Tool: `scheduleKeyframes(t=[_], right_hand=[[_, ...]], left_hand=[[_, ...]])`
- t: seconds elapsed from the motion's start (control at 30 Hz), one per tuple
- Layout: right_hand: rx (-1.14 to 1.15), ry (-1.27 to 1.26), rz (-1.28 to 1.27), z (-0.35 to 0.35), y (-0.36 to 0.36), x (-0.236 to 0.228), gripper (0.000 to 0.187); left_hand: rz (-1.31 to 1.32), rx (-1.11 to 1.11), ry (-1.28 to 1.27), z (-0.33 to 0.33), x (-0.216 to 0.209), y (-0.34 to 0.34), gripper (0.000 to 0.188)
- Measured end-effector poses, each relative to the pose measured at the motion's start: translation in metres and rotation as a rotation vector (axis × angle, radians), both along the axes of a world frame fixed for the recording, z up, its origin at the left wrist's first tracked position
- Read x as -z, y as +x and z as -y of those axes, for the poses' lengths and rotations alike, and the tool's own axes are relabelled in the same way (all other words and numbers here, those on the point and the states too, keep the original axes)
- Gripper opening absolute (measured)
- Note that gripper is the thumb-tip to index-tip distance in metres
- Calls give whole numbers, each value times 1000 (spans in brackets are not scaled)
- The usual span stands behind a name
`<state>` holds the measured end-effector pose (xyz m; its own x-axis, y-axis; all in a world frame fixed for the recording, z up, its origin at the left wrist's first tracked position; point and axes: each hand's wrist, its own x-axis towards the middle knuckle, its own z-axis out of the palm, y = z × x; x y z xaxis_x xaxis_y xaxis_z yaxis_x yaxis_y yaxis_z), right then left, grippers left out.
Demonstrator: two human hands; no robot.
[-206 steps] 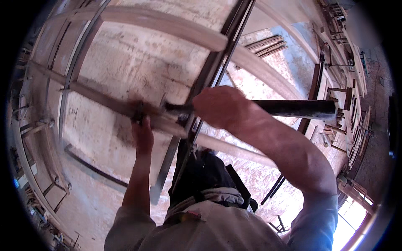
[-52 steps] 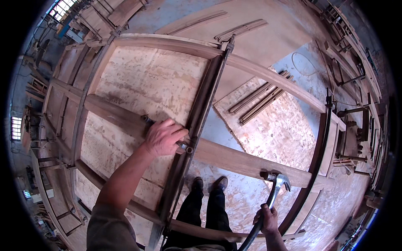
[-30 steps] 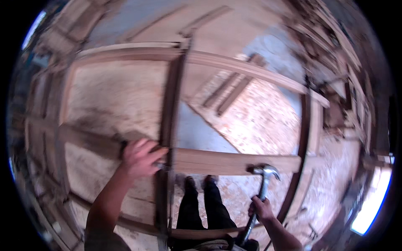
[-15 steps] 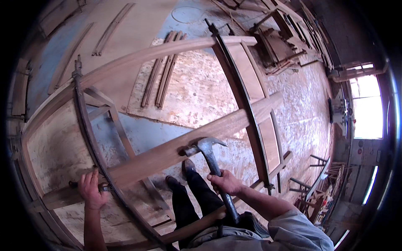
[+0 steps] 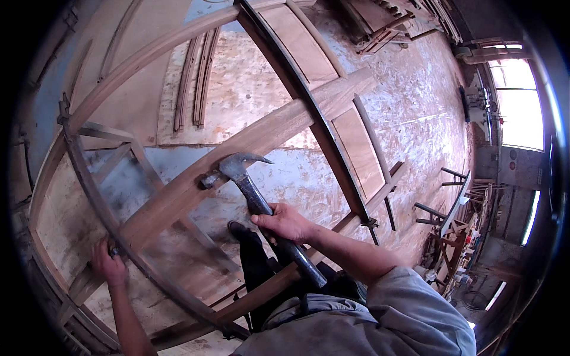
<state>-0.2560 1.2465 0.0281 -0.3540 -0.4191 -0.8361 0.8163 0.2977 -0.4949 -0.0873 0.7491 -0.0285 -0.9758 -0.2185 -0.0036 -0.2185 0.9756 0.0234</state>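
Note:
My right hand (image 5: 285, 224) is wrapped round the dark handle of a claw hammer (image 5: 244, 184). The hammer's head hangs over the broad middle rail (image 5: 255, 136) of a large wooden frame, claw pointing right. At the left, my left hand (image 5: 108, 266) is closed beside a long dark bar clamp (image 5: 92, 178) that crosses the frame. A small metal part shows at its fingers; what it grips is mostly hidden. A second bar clamp (image 5: 285, 77) spans the frame farther right, next to pale wooden panels (image 5: 358, 151).
Bundles of wooden strips (image 5: 199, 77) lie on a sheet on the floor beyond the frame. A smaller wooden frame (image 5: 145, 160) stands under the left part. Wood pieces (image 5: 380, 26) are heaped at the back right. An overturned stool (image 5: 454, 202) lies near the right wall, below a bright window (image 5: 516, 101).
The whole view has shifted, so the frame and clamps appear farther left and higher. The hammer stays in my right hand over the rail. My left hand remains by the left clamp.

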Motion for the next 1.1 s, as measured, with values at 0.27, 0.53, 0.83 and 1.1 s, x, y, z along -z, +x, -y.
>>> scheduleKeyframes(t=[0.27,0.53,0.83,1.1], right_hand=[[102,-231,88,-16,4,-5,15],[-293,31,-538,-103,33,-66,26],[-548,333,-577,-190,122,-100,33],[-397,462,-500,-241,188,-125,35]], left_hand=[[-32,-110,56,-15,-9,-6,38],[-131,-237,132,-47,-12,-3,40],[-40,-260,-165,-42,-16,-7,35],[-75,-498,-18,-116,-52,26,33]])
